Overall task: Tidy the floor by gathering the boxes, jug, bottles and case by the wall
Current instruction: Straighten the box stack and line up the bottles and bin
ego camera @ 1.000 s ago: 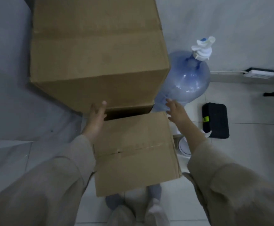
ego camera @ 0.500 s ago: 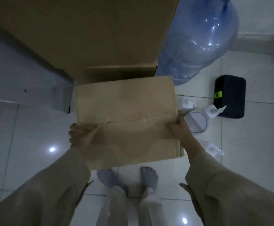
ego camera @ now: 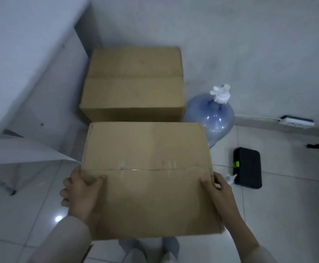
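**Box held in front of the corner**

Your left hand [ego camera: 80, 192] and right hand [ego camera: 218, 188] clamp the near box [ego camera: 147, 177] by its sides, thumbs curled on top, other fingers partly hidden. It hides the bottles, bar one spout [ego camera: 230, 178], and overlaps the jug [ego camera: 214, 118].

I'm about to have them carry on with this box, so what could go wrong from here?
1. The held box hides the floor at the feet; a white bottle lies just beyond the right hand and might be stepped on.
2. The left hand and right hand grip only the near corners, so the box could tip forward.
3. Swinging right could knock the water jug.
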Available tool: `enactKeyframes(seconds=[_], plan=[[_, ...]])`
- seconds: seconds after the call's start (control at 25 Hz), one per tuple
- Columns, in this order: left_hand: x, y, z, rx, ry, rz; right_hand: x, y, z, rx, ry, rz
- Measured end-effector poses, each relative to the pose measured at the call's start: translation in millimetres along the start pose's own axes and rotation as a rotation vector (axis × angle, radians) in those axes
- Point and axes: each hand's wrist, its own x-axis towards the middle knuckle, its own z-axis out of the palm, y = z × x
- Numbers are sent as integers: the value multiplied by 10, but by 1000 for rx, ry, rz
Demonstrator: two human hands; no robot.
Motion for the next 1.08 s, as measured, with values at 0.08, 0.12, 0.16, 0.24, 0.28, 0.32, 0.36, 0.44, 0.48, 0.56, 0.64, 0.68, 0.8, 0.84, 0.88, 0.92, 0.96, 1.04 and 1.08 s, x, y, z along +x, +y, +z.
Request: enactKeyframes(seconds=[0.08,0.12,0.16,0.24,0.28,0.32,0.36,0.44,0.48,0.56,0.64,0.68,0.8,0.84,0.88,0.92,0.96,1.04,1.08], plan=[[-315,215,-453,-41,16,44,-297,-423,-235,24,0,-71],[-463,313,-665,-70,25,72,-441,-641,-359,40,-2,-112],[-590,401,-854,-94,31,89,-558,-830,-469,50,-10,-157],[-732,533,-1165,-139,43,115,-743,-1150,-655,46,-31,-237],[-823,640,-1327,-171,52,135,-838,-1305,-729,36,-36,-274],[-906,744,-1485,-203,65,164,-920,-1460,-802,29,-31,-315],[-972,861,-1616,-226,78,209,-982,-1614,-860,28,-19,-357],[-1058,1106,-1836,-262,89,297,-1034,-1922,-939,40,-3,-426],[-1051,1221,-1921,-260,87,339,-1024,-2076,-957,49,1,-455],[-898,1425,-2039,-256,44,388,-945,-2381,-968,64,21,-496],[-586,1616,-2094,-285,-8,397,-815,-2707,-947,55,24,-535],[-412,1737,-2096,-310,-28,408,-732,-2873,-921,47,19,-553],[197,2163,-2090,-384,-114,519,-301,-3372,-768,42,19,-558],[403,2302,-2092,-384,-146,557,-135,-3504,-686,23,18,-552],[599,2420,-2090,-343,-171,588,51,-3607,-596,-9,15,-541],[810,2536,-2069,-267,-199,614,250,-3701,-490,-51,14,-520],[959,2626,-2028,-174,-220,636,434,-3761,-388,-96,10,-498],[1175,2730,-1867,21,-153,735,733,-3817,-245,-196,60,-461],[1220,2759,-1777,101,-68,796,843,-3841,-214,-238,112,-447]])
